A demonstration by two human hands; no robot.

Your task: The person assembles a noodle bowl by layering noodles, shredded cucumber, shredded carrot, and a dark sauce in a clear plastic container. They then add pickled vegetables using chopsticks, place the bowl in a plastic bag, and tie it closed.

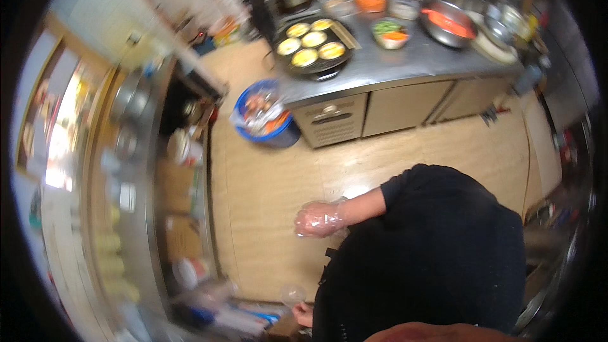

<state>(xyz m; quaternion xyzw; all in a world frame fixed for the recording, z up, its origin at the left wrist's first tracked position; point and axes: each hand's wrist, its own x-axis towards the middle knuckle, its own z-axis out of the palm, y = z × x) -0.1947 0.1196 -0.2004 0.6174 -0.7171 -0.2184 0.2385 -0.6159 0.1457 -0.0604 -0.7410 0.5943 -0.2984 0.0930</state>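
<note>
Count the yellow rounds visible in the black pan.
6 yellow rounds: two in the upper row, two in the middle and two in the lower row of the black pan. The tan strip at its right may hide another.

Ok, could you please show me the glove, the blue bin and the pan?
Glove (318, 218), head view: on its middle part.
Blue bin (278, 139), head view: on its outer wall.
Pan (322, 67), head view: on its bare surface, near the front rim.

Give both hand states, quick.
Left hand: near clear round item; open or closed unclear.
Right hand: in clear plastic glove; open or closed unclear.
</note>
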